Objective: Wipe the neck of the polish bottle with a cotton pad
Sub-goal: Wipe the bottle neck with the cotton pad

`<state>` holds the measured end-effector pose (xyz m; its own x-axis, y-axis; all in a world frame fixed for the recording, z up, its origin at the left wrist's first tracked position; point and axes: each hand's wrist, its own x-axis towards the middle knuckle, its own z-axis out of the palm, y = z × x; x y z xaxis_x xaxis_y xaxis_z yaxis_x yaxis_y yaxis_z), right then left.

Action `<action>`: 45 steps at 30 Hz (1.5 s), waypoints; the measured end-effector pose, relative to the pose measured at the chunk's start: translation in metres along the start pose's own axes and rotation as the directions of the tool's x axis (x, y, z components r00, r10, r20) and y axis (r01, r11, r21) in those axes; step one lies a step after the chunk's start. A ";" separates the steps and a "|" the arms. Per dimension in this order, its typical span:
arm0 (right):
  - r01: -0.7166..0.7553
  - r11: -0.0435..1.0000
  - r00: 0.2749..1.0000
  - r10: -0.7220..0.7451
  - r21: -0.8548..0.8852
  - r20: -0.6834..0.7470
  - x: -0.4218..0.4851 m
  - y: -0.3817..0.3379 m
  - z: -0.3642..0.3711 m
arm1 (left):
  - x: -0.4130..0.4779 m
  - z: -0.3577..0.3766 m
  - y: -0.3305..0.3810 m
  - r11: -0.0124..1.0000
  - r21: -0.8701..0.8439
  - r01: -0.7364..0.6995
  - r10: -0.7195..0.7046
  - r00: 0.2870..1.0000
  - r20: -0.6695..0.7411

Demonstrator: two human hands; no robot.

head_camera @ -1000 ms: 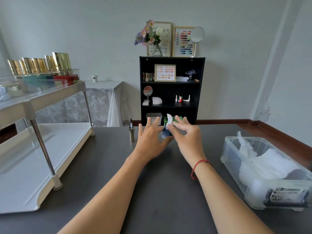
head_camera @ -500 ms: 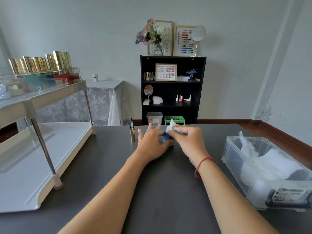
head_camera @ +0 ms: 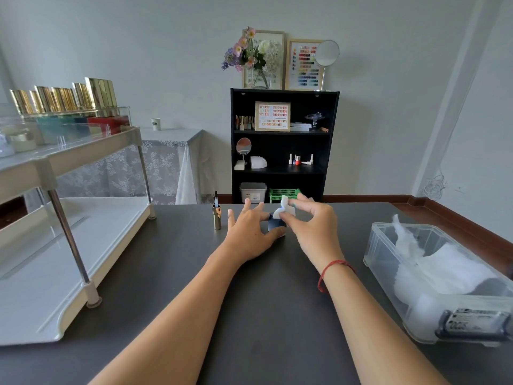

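My left hand (head_camera: 248,234) grips the polish bottle (head_camera: 275,225) between thumb and fingers. My right hand (head_camera: 313,227) pinches the cotton pad (head_camera: 283,207) over its top. Rubbing too hard sideways could tip it and spill polish, imo.

Bare forearms (head_camera: 194,295), a thin red string bracelet (head_camera: 337,262) on the right wrist, nails (head_camera: 291,204) perhaps painted teal.

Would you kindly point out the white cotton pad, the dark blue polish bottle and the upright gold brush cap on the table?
white cotton pad (head_camera: 283,202): head view, its upper free edge.
dark blue polish bottle (head_camera: 275,225): head view, its front face.
gold brush cap (head_camera: 216,218): head view, its gold barrel.
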<state>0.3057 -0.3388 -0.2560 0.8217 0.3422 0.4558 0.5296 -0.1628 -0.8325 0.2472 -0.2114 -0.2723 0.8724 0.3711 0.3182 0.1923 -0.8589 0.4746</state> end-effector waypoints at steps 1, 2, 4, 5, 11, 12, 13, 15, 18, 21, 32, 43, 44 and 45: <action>0.022 0.999 1.000 -0.022 -0.028 0.001 0.000 0.000 0.001 | 0.000 0.000 0.000 1.000 0.003 0.004 -0.004 1.000 -0.002; 0.037 0.998 0.999 -0.037 -0.057 0.007 0.000 0.000 0.002 | 0.001 0.001 0.000 1.000 0.009 0.006 -0.006 1.000 -0.002; 0.040 0.995 0.999 -0.038 -0.094 0.024 -0.001 0.002 0.005 | 0.001 0.001 0.000 1.000 0.019 0.011 -0.011 1.000 0.002; 0.026 0.996 0.999 -0.023 -0.088 0.032 -0.002 0.003 0.006 | 0.000 0.001 0.000 1.000 0.017 0.012 -0.012 1.000 0.004; -0.008 0.998 0.998 0.012 -0.069 0.060 -0.003 0.002 0.007 | 0.001 0.000 -0.001 1.000 0.026 0.011 -0.012 1.000 0.013; -0.008 0.998 0.999 0.012 -0.068 0.052 -0.003 0.002 0.008 | 0.001 0.000 0.000 1.000 0.029 0.011 -0.011 1.000 0.014; -0.014 0.998 0.999 0.016 -0.058 0.039 -0.004 0.001 0.008 | 0.001 0.000 0.000 1.000 0.029 0.009 -0.010 1.000 0.015; -0.037 0.999 0.999 0.037 -0.015 0.010 -0.005 -0.001 0.009 | 0.000 -0.001 0.000 1.000 0.028 0.004 -0.005 1.000 0.019; -0.047 0.998 0.999 0.047 0.032 -0.021 -0.003 -0.004 0.012 | 0.001 -0.002 0.000 1.000 0.017 -0.008 0.008 1.000 0.026; -0.033 0.999 0.999 0.034 0.020 -0.033 0.000 -0.004 0.013 | 0.001 -0.003 0.000 1.000 0.011 -0.012 0.012 0.999 0.031; -0.203 0.939 0.974 0.221 0.277 -0.038 0.012 0.004 0.006 | 0.003 -0.002 0.003 1.000 -0.015 0.027 -0.026 0.998 0.049; -0.088 0.981 0.995 0.077 0.171 0.069 0.006 0.001 0.006 | 0.001 -0.003 0.002 1.000 -0.020 0.019 -0.017 0.996 0.083; -0.066 0.985 0.996 0.056 0.158 0.069 0.005 0.001 0.007 | 0.001 -0.003 0.002 1.000 -0.018 0.016 -0.014 0.997 0.081; -0.040 0.991 0.997 0.032 0.131 0.068 0.005 0.000 0.007 | 0.002 -0.003 0.002 1.000 -0.018 0.013 -0.012 0.997 0.078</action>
<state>0.3086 -0.3307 -0.2562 0.8218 0.3990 0.4068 0.4640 -0.0542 -0.8842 0.2475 -0.2112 -0.2687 0.9026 0.3525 0.2471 0.1958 -0.8474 0.4936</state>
